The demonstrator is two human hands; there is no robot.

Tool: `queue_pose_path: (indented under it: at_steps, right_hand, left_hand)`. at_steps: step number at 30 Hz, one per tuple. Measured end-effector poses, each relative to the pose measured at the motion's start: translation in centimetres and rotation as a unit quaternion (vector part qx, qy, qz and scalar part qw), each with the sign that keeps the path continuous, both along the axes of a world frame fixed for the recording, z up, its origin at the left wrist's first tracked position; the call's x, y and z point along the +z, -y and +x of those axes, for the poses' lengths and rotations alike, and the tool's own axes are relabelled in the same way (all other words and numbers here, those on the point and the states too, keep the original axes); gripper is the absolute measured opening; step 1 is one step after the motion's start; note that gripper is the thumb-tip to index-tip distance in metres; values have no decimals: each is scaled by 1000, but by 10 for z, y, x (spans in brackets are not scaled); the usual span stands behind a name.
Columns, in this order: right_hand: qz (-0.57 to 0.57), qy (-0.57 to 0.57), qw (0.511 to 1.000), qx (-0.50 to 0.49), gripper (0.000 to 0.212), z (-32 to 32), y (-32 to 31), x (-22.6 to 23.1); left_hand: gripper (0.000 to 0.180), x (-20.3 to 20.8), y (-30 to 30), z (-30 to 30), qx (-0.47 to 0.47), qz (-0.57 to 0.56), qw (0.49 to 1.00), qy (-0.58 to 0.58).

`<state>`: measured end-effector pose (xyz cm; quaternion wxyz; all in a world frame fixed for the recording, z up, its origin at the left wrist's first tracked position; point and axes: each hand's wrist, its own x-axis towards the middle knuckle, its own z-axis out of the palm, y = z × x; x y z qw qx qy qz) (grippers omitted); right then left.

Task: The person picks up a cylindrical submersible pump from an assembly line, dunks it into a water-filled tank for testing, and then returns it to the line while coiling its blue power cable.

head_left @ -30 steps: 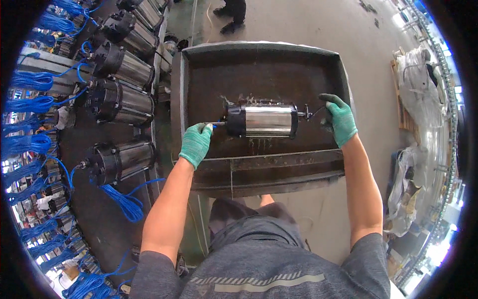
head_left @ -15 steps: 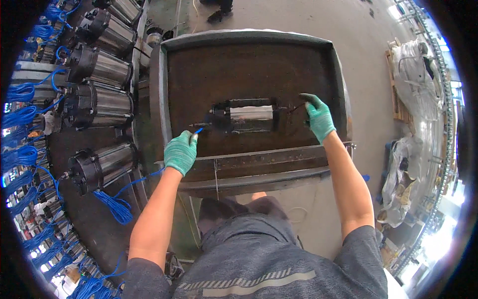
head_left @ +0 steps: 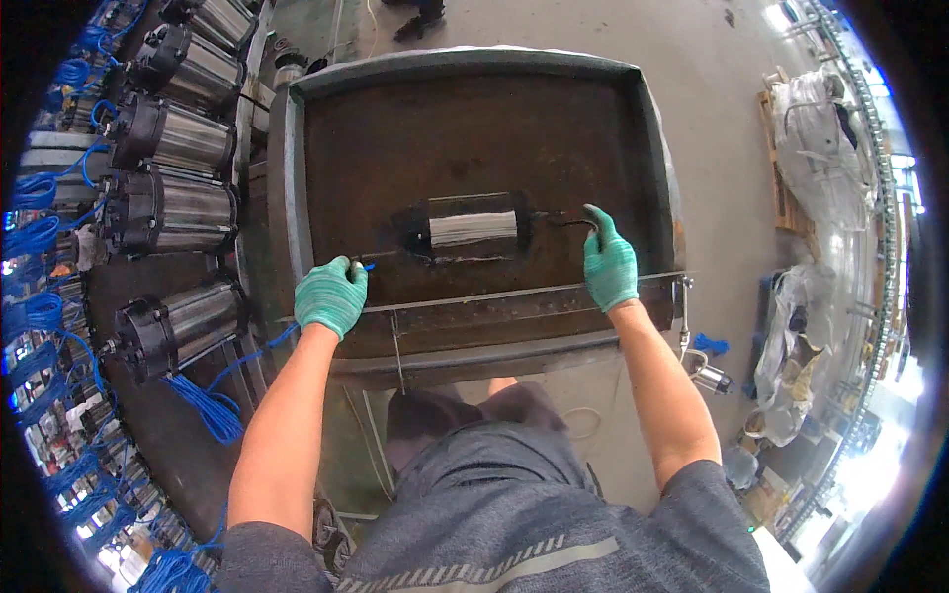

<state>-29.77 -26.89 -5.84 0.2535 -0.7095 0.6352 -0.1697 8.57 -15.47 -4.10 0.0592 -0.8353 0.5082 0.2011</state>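
Note:
A silvery motor-like cylinder with dark end caps (head_left: 473,228) lies on its side in a large metal tank (head_left: 295,178), apparently in dark liquid. My left hand (head_left: 332,297), in a green glove, is closed around a blue cable (head_left: 370,267) at the tank's near left; a thin rod-like end points from there toward the cylinder. A thin dark curved cord (head_left: 571,221) extends from the cylinder's right end. My right hand (head_left: 610,261), also gloved in green, pinches the cord's outer end between thumb and fingers, which partly hide it.
Several similar cylinders (head_left: 183,328) with coiled blue cables (head_left: 206,405) line the rack at left. A bar (head_left: 494,301) spans the tank's near side. Plastic-wrapped goods (head_left: 820,148) stand on a pallet at right. Someone's dark shoe (head_left: 420,25) shows at the top.
The whole view has shifted, so the tank appears further left. My right hand has come nearer to me and its fingers have drawn in on the cord. My left hand keeps the cable.

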Motion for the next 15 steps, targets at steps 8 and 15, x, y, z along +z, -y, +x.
queue_pose_path:
  at_steps: [8, 15]
  right_hand:
    - [-34, -37, 998, -22, 34, 5, -1, -9]
    - [-31, -48, 998, -28, 32, 8, 1, -7]
  left_hand:
    - [33, -2, 1, -1, 9, -7, 1000, 16]
    - [31, -9, -2, 0, 6, -32, 999, 35]
